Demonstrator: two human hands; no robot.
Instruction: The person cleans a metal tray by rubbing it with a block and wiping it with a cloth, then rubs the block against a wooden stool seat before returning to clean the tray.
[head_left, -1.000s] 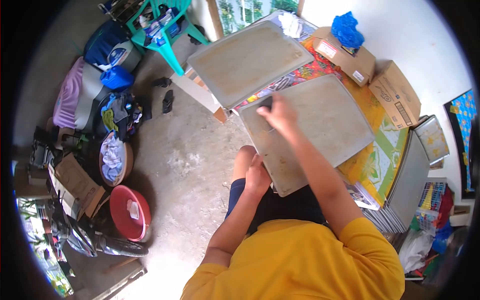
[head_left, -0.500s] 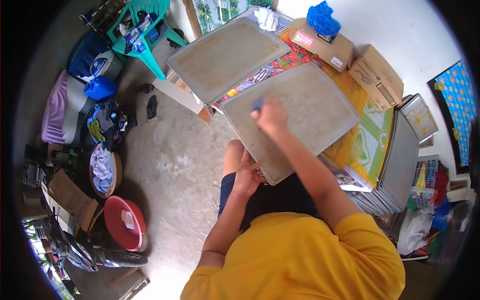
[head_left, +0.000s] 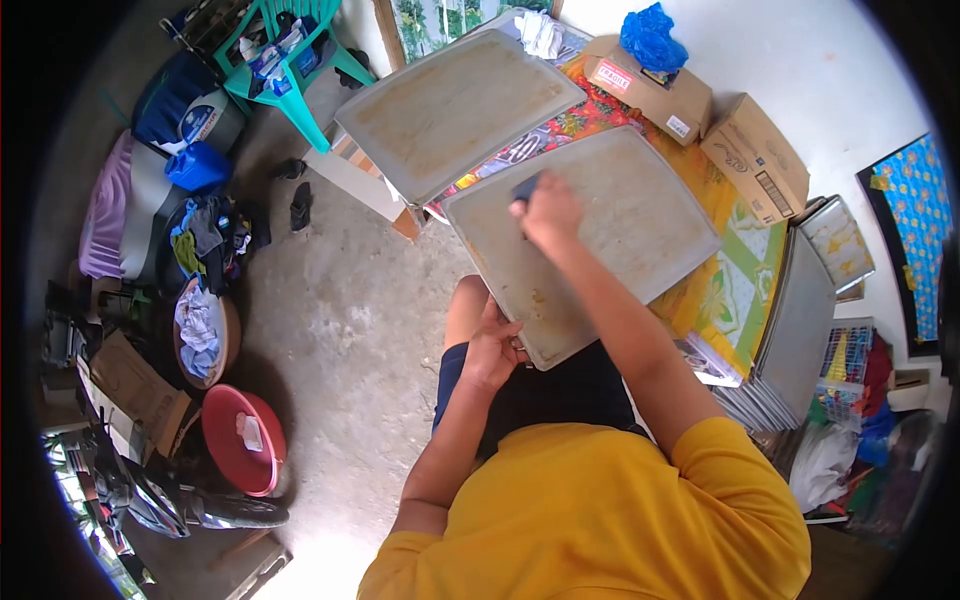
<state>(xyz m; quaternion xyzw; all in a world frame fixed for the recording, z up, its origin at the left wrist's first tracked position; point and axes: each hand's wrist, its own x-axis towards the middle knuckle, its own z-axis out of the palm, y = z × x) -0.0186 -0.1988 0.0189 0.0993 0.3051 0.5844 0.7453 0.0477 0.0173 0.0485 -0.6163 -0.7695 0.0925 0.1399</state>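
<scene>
A grey, brown-stained metal baking tray (head_left: pixel 640 225) lies slanted across my lap and the table's edge. My left hand (head_left: pixel 492 350) is closed on its near left edge, the thumb over the rim. On the tray's upper left area, my right hand (head_left: pixel 553 215) grips a small dark pad (head_left: pixel 527 187) and presses it to the surface. Motion blurs those fingers, and most of the pad is hidden under them. Just beyond, a second stained tray (head_left: pixel 450 110) rests on the table's far left part.
A flowered cloth (head_left: pixel 735 290) covers the table, with cardboard boxes (head_left: pixel 755 158) along the wall. Several more trays (head_left: pixel 800 320) stand stacked at right. On the floor at left are a red basin (head_left: pixel 240 440) and a laundry basket (head_left: pixel 215 335); a green chair (head_left: pixel 310 100) stands behind.
My right hand has moved slightly up and to the right across the tray with the pad. The left hand keeps its grip on the tray's edge.
</scene>
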